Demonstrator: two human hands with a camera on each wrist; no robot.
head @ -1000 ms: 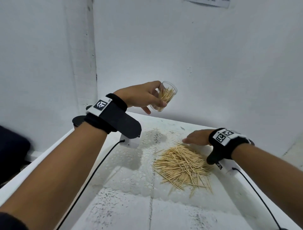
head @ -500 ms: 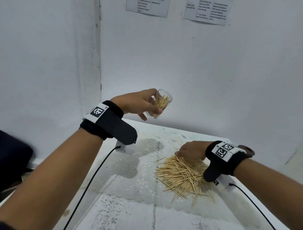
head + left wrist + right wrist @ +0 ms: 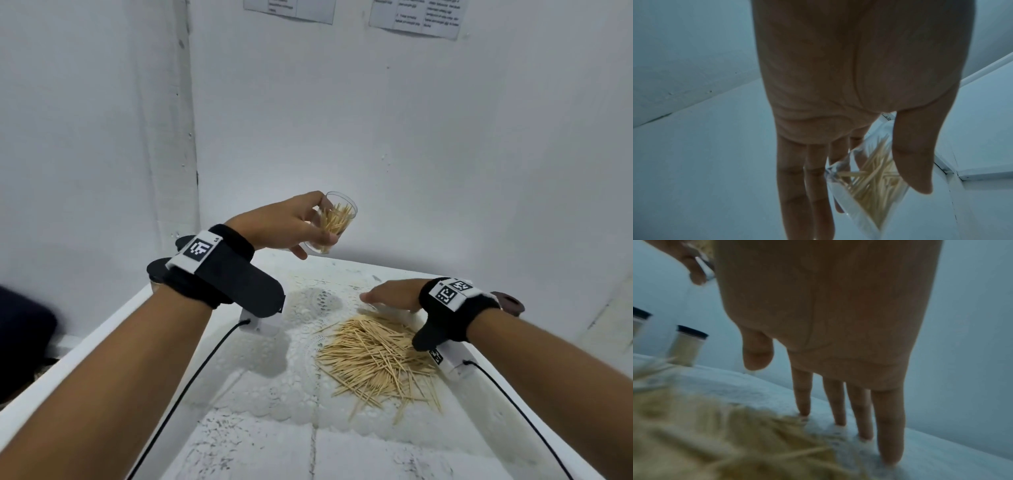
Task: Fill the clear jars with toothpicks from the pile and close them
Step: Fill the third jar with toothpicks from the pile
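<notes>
My left hand (image 3: 291, 226) holds a clear open jar (image 3: 334, 222) in the air above the table's far edge, tilted, thumb and fingers round it. The jar (image 3: 869, 183) is partly filled with toothpicks. The toothpick pile (image 3: 376, 356) lies on the white lace mat at centre right. My right hand (image 3: 390, 294) lies flat just beyond the pile's far edge, holding nothing. In the right wrist view its straight fingertips (image 3: 890, 456) touch the mat beside the blurred pile (image 3: 715, 434).
Two closed jars with black lids (image 3: 688, 345) (image 3: 639, 321) stand to the left, by the wall. White walls close off the table (image 3: 239, 445) at the back and left. Black cables (image 3: 191, 383) trail from both wrists over the table.
Half a second ago my right hand's fingers were curled at the pile's far edge; now they lie straight on the mat. My left hand keeps the jar aloft in about the same place.
</notes>
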